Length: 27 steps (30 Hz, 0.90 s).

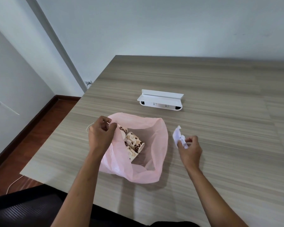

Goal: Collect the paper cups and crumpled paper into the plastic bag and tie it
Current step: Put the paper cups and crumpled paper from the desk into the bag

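**binbag_bob:** Left hand is pinching the rim of the pink plastic bag at its far-left edge, holding the mouth open. Right hand has its fingers curled round the crumpled paper, which sits on the table just to the right of the bag. Paper cups are already inside the bag, lying on their sides, at least three by my count.

**tidy_tess:** How's that stuff going to handle, you reckon?

**binbag_bob:** Paper ball looks feather-light and squashy, so grab it anywhere, it won't mind. The bag is thin, floppy film, probably a bit slippery, and I'd guess the mouth sags shut the second that left pinch goes. Cups are light and crush easily, so no mashing down on them. For tying, I'd gather the rim from both sides, well above the cups.

**tidy_tess:** Anything in the way?

**binbag_bob:** Not much. A white power strip holder thing sits beyond the bag, well apart from it. The bag's right wall stands up between the paper and the opening, so the ball needs lifting over it. Black chair is down near the bag's side of the table, plus a thin white cable on the floor.
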Each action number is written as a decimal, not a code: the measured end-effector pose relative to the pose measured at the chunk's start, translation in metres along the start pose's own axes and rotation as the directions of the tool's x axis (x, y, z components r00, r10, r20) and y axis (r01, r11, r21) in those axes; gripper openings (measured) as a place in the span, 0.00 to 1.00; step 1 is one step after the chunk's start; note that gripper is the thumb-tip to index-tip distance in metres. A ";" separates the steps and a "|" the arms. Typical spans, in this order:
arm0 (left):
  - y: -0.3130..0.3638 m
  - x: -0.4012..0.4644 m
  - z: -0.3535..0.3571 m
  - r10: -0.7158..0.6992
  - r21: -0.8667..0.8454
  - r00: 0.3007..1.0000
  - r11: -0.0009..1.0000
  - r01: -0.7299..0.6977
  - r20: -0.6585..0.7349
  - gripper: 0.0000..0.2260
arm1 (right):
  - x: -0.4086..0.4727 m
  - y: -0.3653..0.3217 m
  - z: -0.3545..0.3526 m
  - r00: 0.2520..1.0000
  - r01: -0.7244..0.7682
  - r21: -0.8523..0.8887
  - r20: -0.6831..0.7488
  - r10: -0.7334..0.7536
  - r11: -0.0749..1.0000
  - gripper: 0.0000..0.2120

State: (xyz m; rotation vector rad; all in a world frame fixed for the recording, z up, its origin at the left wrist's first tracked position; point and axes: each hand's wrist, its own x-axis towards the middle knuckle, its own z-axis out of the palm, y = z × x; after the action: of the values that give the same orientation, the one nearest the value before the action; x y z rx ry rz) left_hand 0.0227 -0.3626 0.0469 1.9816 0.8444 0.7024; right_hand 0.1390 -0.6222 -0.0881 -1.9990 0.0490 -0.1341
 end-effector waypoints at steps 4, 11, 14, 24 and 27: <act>-0.001 0.001 -0.002 -0.009 0.016 0.998 1.000 0.010 -0.065 0.06 | -0.029 -0.067 0.001 0.978 0.178 0.168 0.083 -0.194 0.970 0.11; 0.000 -0.003 -0.004 0.004 0.031 0.999 1.000 -0.002 -0.041 0.04 | -0.047 -0.096 0.048 0.767 0.086 -0.084 0.642 -0.012 0.993 0.14; 0.002 -0.007 -0.008 -0.024 0.011 0.991 1.000 0.022 0.129 0.06 | -0.053 -0.094 0.059 0.631 0.138 -0.245 0.769 0.105 0.960 0.18; -0.007 -0.012 -0.039 -0.019 0.030 0.980 0.999 0.013 0.197 0.21 | -0.073 -0.097 0.038 0.823 0.113 -0.121 0.568 -0.025 0.986 0.08; -0.010 -0.007 -0.054 0.001 0.010 0.982 1.000 -0.003 0.188 0.22 | -0.082 -0.104 0.034 0.864 0.072 -0.112 0.504 -0.006 0.991 0.05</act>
State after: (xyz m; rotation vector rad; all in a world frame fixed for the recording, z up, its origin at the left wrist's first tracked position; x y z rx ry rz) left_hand -0.0237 -0.3379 0.0629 2.0217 0.7342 0.5032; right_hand 0.0587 -0.5404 -0.0137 -2.1053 -0.3278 0.3789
